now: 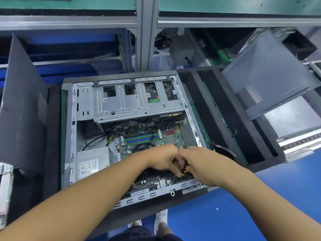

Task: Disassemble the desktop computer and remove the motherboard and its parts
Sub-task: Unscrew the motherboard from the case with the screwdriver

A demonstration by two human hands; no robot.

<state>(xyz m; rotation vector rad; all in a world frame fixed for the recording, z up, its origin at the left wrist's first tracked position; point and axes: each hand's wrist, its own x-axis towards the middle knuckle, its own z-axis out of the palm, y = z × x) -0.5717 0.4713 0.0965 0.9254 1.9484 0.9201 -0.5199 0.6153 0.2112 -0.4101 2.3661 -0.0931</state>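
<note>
**Yellow-and-black screwdriver (pixel 185 168) held over the motherboard (pixel 152 134)**

Standing close by, I see a steel case (pixel 72 136) lying on its side in the middle of the black-padded desk (pixel 212 105). Its open side faces up and its near rim is close to the desk's near edge. The green motherboard lies flat on the case floor, filling the near-right part. Blue and green memory slots run across its far half, and black and yellow cables trail off to its left.

A silver drive cage (pixel 121 105) spans the far end of the case. A grey power supply (pixel 92 162) sits in the near-left corner of the case, label up.

The 2 hands meet over the near-right part of the board. The right hand (pixel 199 164) has its fingers wrapped round the screwdriver's handle. The tool is tilted, with its lower end pointing down at the board close to the case's near rim, and its tip is hidden.

The left hand (pixel 162 158) is just beside the right one, knuckles up and fingers curled under, with its thumb tip touching the handle. I cannot tell whether those hidden fingers hold anything.

A dark side panel (pixel 22 101) stands leaning at the desk's left edge. A second grey case (pixel 265 70) sits tilted at the far-right corner. Beyond the near edge are a blue floor (pixel 225 214) and 2 white shoes (pixel 160 221).
</note>
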